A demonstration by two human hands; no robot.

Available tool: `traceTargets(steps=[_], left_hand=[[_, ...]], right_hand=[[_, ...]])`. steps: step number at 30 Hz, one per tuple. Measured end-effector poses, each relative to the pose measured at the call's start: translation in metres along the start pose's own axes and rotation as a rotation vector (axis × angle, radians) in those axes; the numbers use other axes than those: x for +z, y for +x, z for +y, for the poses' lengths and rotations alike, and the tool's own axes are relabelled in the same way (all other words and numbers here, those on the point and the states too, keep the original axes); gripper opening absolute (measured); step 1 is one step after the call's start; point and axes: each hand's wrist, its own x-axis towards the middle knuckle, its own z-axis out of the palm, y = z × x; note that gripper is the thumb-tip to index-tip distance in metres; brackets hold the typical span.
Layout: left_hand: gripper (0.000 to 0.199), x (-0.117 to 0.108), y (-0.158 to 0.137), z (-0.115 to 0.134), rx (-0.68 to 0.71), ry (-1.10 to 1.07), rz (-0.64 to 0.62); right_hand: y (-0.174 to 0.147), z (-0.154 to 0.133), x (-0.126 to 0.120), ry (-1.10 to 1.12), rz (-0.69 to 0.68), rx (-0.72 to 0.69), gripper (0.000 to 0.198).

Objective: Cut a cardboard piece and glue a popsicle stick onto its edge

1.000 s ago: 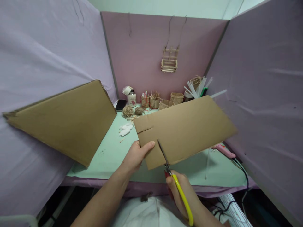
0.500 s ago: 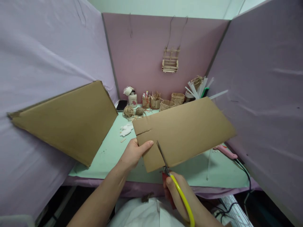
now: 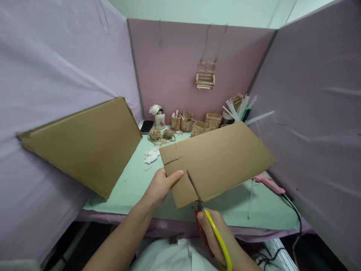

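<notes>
A flat piece of cardboard is held tilted above the table's front part. My left hand grips its left end, thumb on top and fingers underneath. A short slit runs in from the left edge, above my thumb. In my right hand are scissors with one yellow and one red handle. Their blades straddle the cardboard's near edge; one dark blade lies on top, pointing away from me, and the other is hidden beneath.
A larger cardboard sheet leans on the left cloth wall. Twine balls, a jar and small woven baskets line the back. A pink glue gun lies right, its cord trailing off the edge. A small wooden-stick swing hangs behind.
The view has shifted slightly, so everything sits a little lower and further right. The cardboard's far right end has dipped a little; both hands keep their holds.
</notes>
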Motion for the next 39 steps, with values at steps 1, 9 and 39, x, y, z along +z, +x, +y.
traceTargets(steps=[1, 9, 39], left_hand=[[0.057, 0.0, 0.0, -0.001, -0.002, -0.005, -0.003], [0.06, 0.001, 0.002, -0.004, -0.043, -0.056, 0.052], [0.049, -0.004, -0.003, -0.01, -0.066, -0.084, -0.064]], right_hand=[[0.0, 0.001, 0.002, 0.01, 0.008, 0.003, 0.065], [0.004, 0.006, 0.007, 0.055, 0.075, -0.015, 0.064], [0.007, -0.003, 0.01, 0.059, -0.011, 0.003, 0.074]])
